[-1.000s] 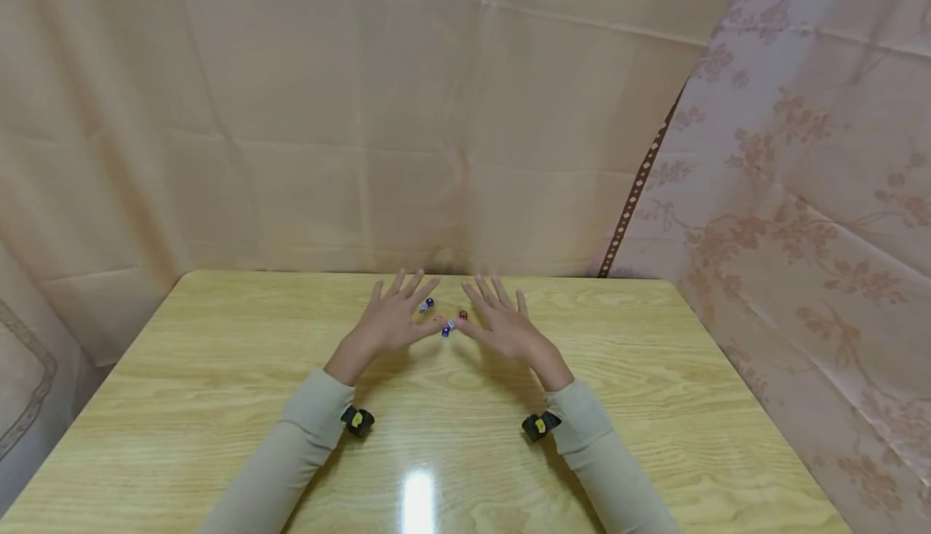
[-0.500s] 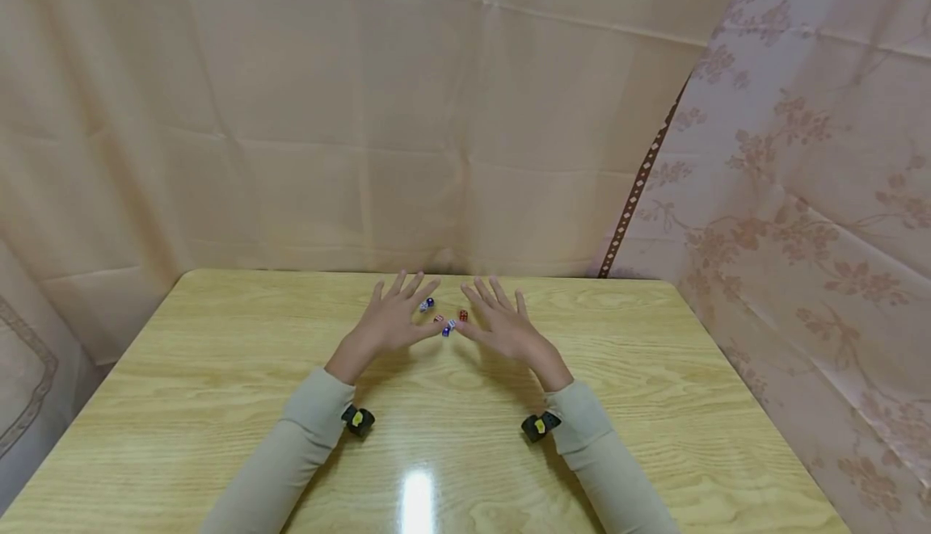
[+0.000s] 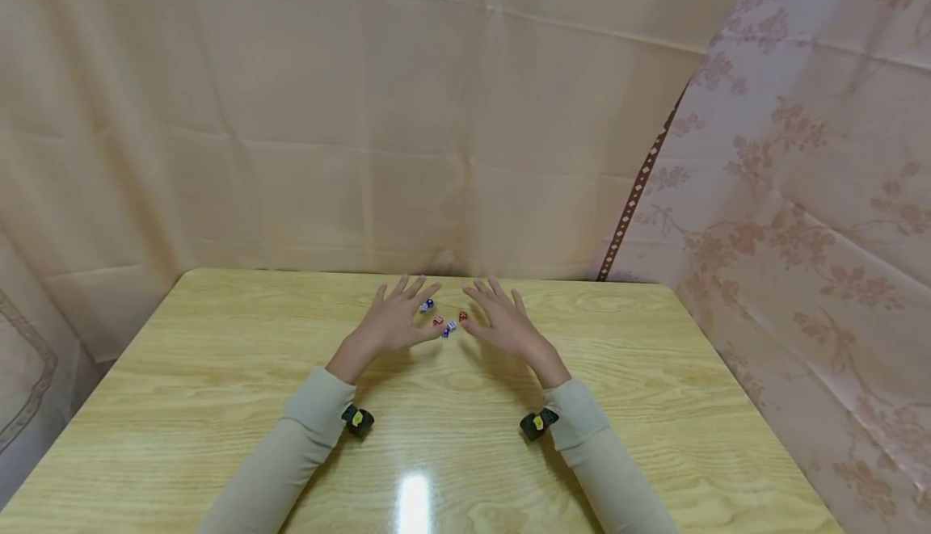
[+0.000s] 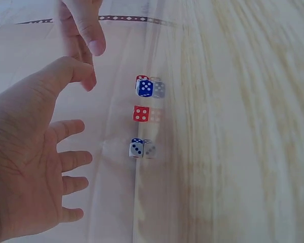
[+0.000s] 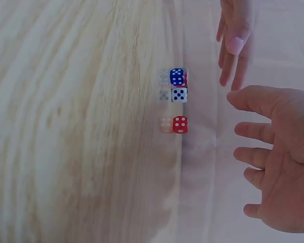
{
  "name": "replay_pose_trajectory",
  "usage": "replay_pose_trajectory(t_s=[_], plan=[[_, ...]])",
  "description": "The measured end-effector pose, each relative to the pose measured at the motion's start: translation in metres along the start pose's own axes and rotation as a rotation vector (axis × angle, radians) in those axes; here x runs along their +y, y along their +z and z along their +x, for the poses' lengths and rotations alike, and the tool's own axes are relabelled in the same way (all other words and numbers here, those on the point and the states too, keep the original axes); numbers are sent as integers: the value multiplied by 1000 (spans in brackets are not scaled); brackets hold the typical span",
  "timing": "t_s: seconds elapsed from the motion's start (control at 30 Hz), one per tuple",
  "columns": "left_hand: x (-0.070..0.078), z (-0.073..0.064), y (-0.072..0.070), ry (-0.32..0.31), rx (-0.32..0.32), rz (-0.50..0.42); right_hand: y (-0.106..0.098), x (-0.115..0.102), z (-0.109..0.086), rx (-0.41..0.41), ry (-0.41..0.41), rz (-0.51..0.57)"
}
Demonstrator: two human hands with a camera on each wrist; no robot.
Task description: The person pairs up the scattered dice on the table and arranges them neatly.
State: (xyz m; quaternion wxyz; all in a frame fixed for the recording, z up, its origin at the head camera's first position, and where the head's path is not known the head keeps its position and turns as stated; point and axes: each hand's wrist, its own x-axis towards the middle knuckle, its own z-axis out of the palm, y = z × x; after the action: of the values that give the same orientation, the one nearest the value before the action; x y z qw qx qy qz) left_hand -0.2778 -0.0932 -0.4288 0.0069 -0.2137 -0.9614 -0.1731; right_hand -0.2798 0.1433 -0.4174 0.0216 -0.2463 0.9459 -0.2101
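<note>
Several small dice, red, blue and white with dots, lie on the wooden table (image 3: 451,421) toward its far edge. My left hand (image 3: 389,324) is held above the table with fingers spread, left of the dice, holding nothing. Mirroring it on the right, my right hand (image 3: 509,328) has its fingers spread and nothing in its grasp. Between the thumbs are a white die (image 3: 452,325), a blue die (image 3: 446,333) and a red die (image 3: 438,321). Another red die (image 5: 180,124) shows in the right wrist view. Near my left fingers sits a second white die (image 4: 136,149), with a blue one behind it.
A beige curtain (image 3: 327,114) hangs right behind the table's far edge. To the right is a pink floral cloth (image 3: 815,235) with a brown patterned border. Black wrist cameras sit on both sleeves. The tabletop is glossy and reflects the dice and a light.
Both hands stay nearly in place. The thumbs have drawn slightly apart, and more of the red die beside the left thumb shows. The dice have not moved.
</note>
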Motion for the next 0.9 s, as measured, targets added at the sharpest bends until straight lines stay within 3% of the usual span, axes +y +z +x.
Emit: replay_pose_trajectory(t_s=[0.3,0.5,0.9], plan=[[-3,0,1,23,28,16,7,2,12,65,-64,0],[-6,0,2,24,28,33,17,-2,18,59,-126,-53],[-6,-4,-2,44,33,13,27,-10,25,48,-143,-126]])
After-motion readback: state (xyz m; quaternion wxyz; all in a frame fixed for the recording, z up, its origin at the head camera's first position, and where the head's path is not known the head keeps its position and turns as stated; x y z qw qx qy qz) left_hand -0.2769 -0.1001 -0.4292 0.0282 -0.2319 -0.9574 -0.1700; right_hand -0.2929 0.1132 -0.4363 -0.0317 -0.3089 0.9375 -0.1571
